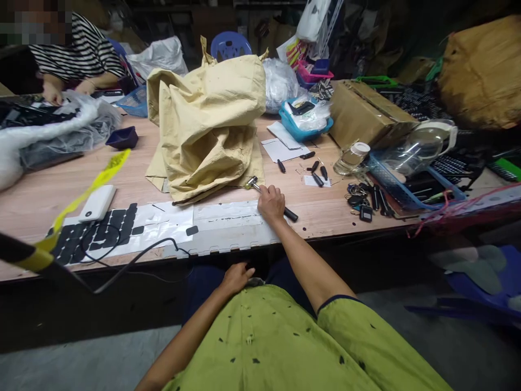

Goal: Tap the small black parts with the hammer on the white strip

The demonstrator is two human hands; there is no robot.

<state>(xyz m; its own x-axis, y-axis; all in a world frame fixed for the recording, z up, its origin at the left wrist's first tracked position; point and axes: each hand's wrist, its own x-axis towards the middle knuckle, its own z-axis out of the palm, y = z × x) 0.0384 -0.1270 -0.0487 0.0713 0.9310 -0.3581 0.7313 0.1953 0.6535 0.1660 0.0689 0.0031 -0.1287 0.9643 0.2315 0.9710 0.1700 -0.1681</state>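
My right hand rests on the wooden table, closed round a small hammer with a metal head and a black handle. It lies at the right end of a long white keyboard sheet. My left hand sits below the table edge on my lap, fingers curled on the green cloth, with nothing visible in it. A big crumpled tan sack stands just behind the hammer.
A white power bank and black cable lie left on a sheet with black key pads. Small screwdrivers, a jar, blue trays and a cardboard box sit right. Another person in a striped shirt works at far left.
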